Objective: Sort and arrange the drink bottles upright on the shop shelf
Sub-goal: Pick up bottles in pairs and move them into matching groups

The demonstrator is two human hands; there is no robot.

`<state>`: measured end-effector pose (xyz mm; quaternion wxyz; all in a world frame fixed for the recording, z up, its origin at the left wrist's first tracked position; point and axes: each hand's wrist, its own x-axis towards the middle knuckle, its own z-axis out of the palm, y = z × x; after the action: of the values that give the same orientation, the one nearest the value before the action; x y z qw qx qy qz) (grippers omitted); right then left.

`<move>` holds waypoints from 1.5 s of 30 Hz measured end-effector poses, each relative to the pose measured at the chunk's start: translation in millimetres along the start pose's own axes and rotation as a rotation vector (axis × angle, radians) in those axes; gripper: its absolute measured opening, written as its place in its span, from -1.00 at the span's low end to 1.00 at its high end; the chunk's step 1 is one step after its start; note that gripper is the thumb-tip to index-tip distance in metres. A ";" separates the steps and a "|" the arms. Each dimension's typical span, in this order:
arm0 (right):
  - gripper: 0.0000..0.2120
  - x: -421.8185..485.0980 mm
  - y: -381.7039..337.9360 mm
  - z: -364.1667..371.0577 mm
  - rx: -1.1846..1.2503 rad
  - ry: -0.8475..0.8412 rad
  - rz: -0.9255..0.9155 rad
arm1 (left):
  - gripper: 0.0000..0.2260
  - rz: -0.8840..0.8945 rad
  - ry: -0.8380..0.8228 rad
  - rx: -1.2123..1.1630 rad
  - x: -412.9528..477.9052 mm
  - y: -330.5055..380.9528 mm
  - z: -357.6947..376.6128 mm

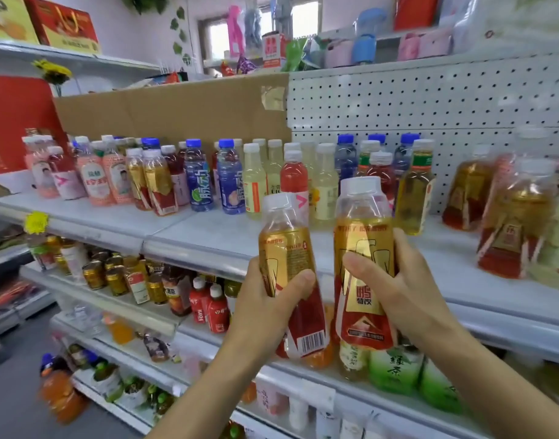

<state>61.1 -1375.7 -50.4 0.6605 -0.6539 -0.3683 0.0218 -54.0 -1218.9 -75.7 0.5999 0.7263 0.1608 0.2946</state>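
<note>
We hold two gold-and-red drink bottles just in front of the shelf [120, 217]. Our left hand [259, 315] grips the left bottle [284, 245], slightly tilted, thumb across its label, and our right hand [405, 293] curls round the right bottle [363, 236], upright. On the shelf behind them stand rows of mixed bottles, among them two blue bottles [198, 182], and a cardboard sheet [177, 112] rises at the shelf's back.

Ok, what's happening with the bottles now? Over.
Left hand grips a gold-and-red-labelled clear plastic bottle. Right hand grips a matching second bottle. Both held off the white metal shelf; bare shelf front ahead.
</note>
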 end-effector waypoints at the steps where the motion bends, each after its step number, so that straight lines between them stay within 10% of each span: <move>1: -0.60 10.7 3.9 11.9 0.003 -0.016 -0.003 | -0.63 -0.009 0.015 -0.007 9.1 -4.7 -9.8; 18: -0.53 191.9 38.5 248.8 0.095 -0.190 -0.030 | -0.62 -0.037 0.258 -0.041 172.1 -49.8 -229.5; 45: -0.60 287.9 39.2 549.0 -0.080 0.185 0.081 | -0.54 -0.013 -0.072 -0.084 350.3 -108.3 -535.6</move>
<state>5.6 -757.7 -22.4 0.6637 -0.6933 -0.2797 -0.0265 -102.1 -572.5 -40.8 0.6372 0.7096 0.1312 0.2707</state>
